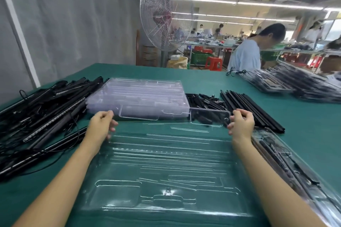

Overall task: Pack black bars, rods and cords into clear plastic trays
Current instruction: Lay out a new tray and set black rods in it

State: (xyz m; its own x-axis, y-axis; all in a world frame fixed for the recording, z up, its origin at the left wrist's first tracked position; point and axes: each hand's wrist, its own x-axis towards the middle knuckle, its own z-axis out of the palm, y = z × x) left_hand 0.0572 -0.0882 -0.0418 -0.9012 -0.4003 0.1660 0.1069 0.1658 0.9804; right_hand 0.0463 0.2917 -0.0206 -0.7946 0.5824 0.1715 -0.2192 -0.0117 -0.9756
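Observation:
A clear plastic tray (166,167) with nothing in its moulded slots lies on the green table in front of me. My left hand (102,125) grips its far left corner and my right hand (241,125) grips its far right corner. Behind it stands a stack of clear trays (140,96). Black bars with cords (42,108) are heaped at the left. Small black parts (204,101) lie behind the right hand, and straight black rods (252,110) lie to its right.
A packed tray (287,167) lies along the right side of the table (212,81). More packed trays (299,83) are piled at the far right. A standing fan (164,14) is beyond the table, and a person in a light blue shirt (247,55) stands at the far edge.

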